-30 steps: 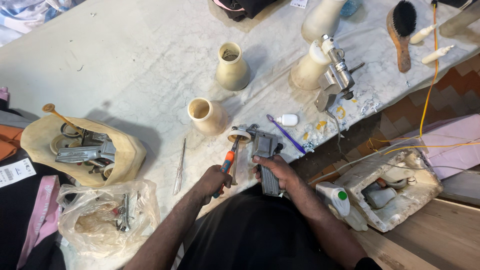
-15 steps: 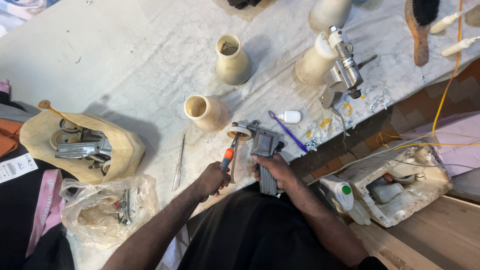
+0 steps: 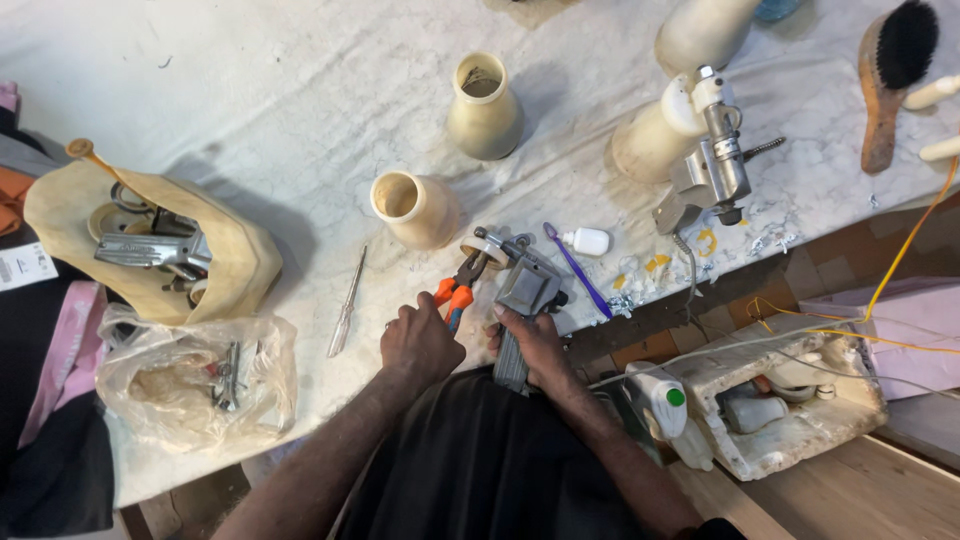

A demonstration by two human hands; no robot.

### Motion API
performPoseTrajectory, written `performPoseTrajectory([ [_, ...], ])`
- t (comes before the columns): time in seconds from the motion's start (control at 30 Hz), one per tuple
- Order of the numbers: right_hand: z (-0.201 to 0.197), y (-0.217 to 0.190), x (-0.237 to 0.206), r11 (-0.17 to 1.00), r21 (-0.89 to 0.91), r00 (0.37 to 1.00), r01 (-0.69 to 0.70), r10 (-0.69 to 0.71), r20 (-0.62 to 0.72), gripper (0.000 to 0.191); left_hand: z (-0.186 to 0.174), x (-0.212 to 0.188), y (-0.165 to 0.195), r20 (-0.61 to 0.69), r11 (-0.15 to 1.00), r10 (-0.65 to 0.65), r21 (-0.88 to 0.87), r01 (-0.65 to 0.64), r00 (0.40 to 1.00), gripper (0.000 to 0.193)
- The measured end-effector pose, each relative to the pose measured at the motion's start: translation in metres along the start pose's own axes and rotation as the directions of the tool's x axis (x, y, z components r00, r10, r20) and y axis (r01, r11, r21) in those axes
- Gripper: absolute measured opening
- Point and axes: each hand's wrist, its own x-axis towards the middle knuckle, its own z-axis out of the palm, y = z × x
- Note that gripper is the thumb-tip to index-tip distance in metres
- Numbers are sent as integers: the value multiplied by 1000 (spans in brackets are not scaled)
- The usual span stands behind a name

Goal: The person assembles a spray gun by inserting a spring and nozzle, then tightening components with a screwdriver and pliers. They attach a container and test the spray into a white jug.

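Left hand [image 3: 420, 338] clenched around the orange handles of a pair of pliers [image 3: 458, 288], jaws reaching up and away from the knuckles to a small round cream disc [image 3: 488, 250] at the nose of a grey metal pistol-shaped tool [image 3: 524, 300]. Right hand [image 3: 535, 340] just beside the left, gripping that tool's ribbed handle, body of the tool lying above the fingers on the white marble worktop [image 3: 250, 120]. Left of the left hand, a thin metal screwdriver [image 3: 347, 303]; just beyond the pliers, a cream stone cup [image 3: 412, 208]; right of the right hand, a purple toothbrush [image 3: 577, 270].
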Motion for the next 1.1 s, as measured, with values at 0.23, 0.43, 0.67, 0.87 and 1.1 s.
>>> performPoseTrajectory([
  [0.23,10,10,-1,1000,22,1000,13,-14,4,32,10,-7,-3,-92,996,-44,78,51,995,55],
  [0.43,-3,8,2,997,33,994,-66,62,88,35,7,14,-43,219,949,49,-314,23,974,44],
  [0.67,-8,9,-3,997,16,992,-79,77,102,37,-1,26,-63,406,852,168,-518,75,898,36],
  [0.87,-2,10,-10,999,0,996,-36,36,77,36,-4,9,-48,394,946,66,-318,69,917,22],
  [1.1,-7,6,-11,998,9,992,-57,56,109,36,-1,19,-58,429,857,205,-513,51,880,18],
])
